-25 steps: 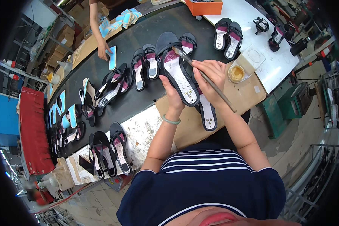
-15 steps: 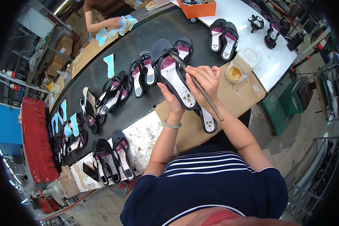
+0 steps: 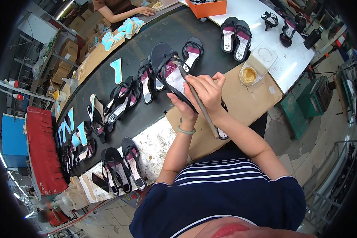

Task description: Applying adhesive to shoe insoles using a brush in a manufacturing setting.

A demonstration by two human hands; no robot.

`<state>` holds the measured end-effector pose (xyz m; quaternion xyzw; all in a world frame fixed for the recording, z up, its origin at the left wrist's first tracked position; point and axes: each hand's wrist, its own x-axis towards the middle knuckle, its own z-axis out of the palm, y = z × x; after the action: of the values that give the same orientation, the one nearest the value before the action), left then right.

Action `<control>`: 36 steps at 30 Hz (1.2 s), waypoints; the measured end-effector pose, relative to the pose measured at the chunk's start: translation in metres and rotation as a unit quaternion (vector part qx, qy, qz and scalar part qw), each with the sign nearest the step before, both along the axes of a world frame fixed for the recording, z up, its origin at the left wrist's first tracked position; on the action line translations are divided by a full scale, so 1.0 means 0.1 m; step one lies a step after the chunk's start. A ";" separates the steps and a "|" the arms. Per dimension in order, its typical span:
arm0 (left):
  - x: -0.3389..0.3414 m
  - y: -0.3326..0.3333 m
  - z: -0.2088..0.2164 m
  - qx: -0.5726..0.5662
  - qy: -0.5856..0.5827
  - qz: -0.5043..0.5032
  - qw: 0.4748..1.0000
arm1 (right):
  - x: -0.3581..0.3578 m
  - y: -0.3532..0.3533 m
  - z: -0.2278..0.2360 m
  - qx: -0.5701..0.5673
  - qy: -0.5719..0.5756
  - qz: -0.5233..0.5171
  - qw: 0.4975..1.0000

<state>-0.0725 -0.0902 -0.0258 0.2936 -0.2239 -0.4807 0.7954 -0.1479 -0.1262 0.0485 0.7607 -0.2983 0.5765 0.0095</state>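
Note:
My left hand is closed around the heel part of a black strappy sandal, held tilted above the bench. Its insole is white, with a purple patch toward the toe that looks wet. In my right hand is a long wooden-handled brush, its tip against the purple area under the straps. My right hand and forearm partly cover another sandal near the cardboard's edge. Right of my hands stands an open container of yellowish paste.
Several black sandals lie on the dark belt, and more stand on the stained white board. Pale blue insole pieces are scattered leftward. A co-worker's hand rests across the belt. An orange box and a sandal pair sit far right.
The held sandal and brush have shifted slightly left, and the brush tip has moved down the purple patch. The co-worker's hand has moved right, away from the blue pieces.

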 end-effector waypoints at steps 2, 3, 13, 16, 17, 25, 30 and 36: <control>0.00 0.03 0.03 0.016 -0.023 0.004 1.000 | 0.01 0.08 0.05 0.031 0.009 0.005 0.999; 0.02 0.05 0.00 0.013 -0.060 -0.002 0.998 | 0.02 0.12 0.09 0.033 0.007 0.008 0.999; 0.16 -0.02 -0.90 -0.051 0.130 -0.060 0.988 | 0.11 0.31 0.15 0.046 0.013 0.007 0.999; 0.20 -0.02 -1.07 -0.076 0.155 -0.080 0.982 | 0.14 0.34 0.16 0.043 0.008 0.006 0.999; 0.22 -0.01 -1.13 -0.085 0.164 -0.087 0.979 | 0.15 0.34 0.16 0.035 0.006 0.004 0.999; 0.15 0.10 -0.85 -0.127 0.143 -0.072 0.979 | 0.15 0.39 0.20 0.040 0.015 0.019 0.999; 0.16 0.20 -0.83 -0.143 0.346 -0.137 0.917 | 0.13 0.43 0.25 0.038 0.028 0.035 0.998; 0.20 0.22 -0.79 -0.158 0.615 -0.239 0.735 | 0.05 0.47 0.30 0.038 0.047 0.048 0.997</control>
<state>-0.0524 -0.0686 -0.1044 -0.2585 0.1786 -0.6882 0.6539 -0.1433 -0.0797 0.0784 0.8003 -0.2829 0.5276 -0.0330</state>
